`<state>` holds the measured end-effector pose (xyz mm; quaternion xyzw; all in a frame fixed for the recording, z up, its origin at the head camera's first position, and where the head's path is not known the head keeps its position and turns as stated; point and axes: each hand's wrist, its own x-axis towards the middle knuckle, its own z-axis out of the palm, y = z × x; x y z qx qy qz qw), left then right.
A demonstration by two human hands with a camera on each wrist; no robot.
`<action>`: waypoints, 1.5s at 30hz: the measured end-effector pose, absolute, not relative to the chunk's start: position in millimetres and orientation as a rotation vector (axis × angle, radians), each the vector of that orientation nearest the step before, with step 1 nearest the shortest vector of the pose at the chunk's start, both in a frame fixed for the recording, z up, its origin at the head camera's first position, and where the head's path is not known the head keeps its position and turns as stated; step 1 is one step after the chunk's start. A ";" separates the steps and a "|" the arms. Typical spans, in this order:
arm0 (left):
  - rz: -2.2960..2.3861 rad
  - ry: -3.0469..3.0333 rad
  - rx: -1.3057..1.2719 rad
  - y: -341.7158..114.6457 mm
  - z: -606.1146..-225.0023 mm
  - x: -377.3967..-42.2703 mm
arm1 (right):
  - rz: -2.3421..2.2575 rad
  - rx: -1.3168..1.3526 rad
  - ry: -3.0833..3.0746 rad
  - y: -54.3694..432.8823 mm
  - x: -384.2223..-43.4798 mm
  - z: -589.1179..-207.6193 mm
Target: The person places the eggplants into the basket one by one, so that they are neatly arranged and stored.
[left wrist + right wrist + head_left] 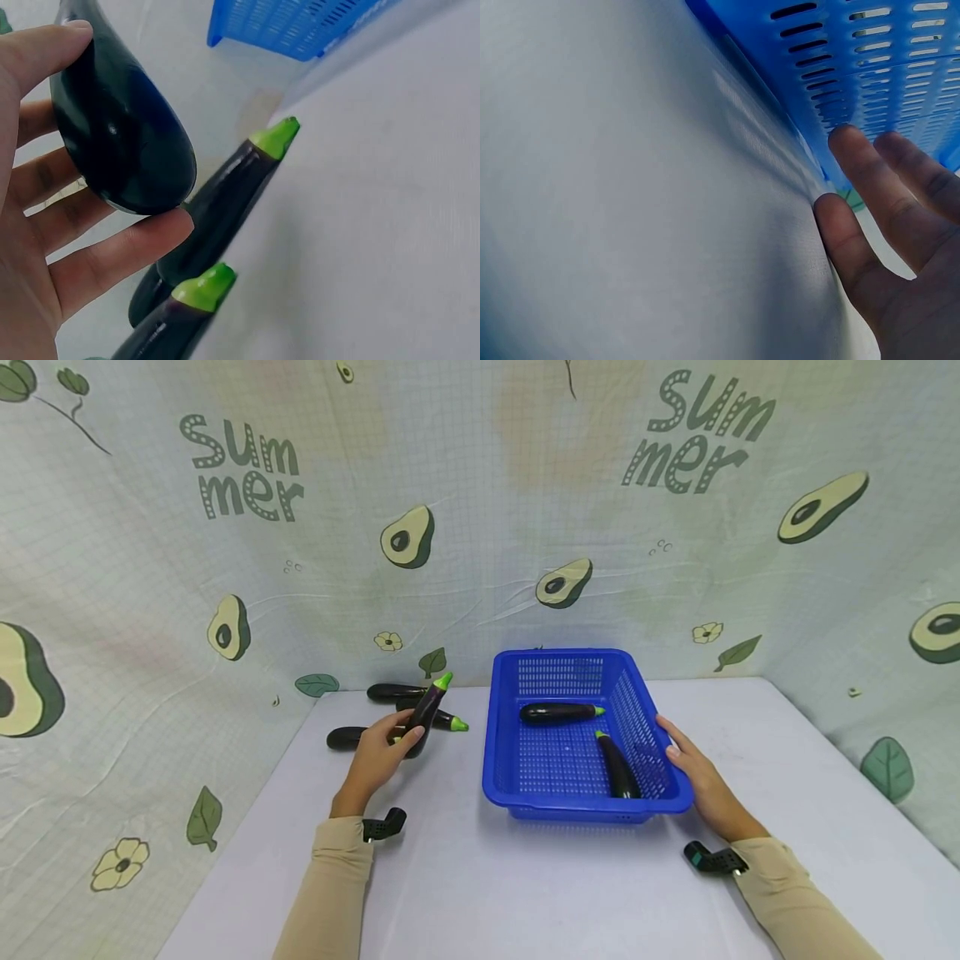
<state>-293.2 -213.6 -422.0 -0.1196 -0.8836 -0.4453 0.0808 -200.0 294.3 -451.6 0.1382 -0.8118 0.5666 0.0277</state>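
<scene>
My left hand (380, 753) holds a dark eggplant (426, 714) with its green stem pointing up and to the right. In the left wrist view, the thumb lies across one side of this eggplant (124, 120) and the fingers spread behind it. Around that hand, more eggplants lie on the table: one at the back (392, 692), one with its green tip to the right (444, 720) and one at the left (345, 738). My right hand (701, 781) grips the right rim of a blue plastic basket (512, 806), its lower fingers (870, 169) by the slotted outer wall.
Inside the basket lie two eggplants, one crosswise (558, 713) and one slanting near the right wall (618, 768). A white cloth covers the table (517, 893). Behind it hangs a curtain (480, 510) printed with avocados. Each wrist wears a black device (385, 824).
</scene>
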 end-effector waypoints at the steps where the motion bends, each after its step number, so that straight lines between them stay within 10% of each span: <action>1: -1.331 -2.639 -0.360 -212.5 -420.6 -293.0 | 1.745 0.421 -2.510 294.7 -200.2 -451.5; 45: -1.280 -2.500 -0.605 -169.7 -394.9 -284.6 | 1.721 0.401 -2.522 295.0 -201.1 -454.2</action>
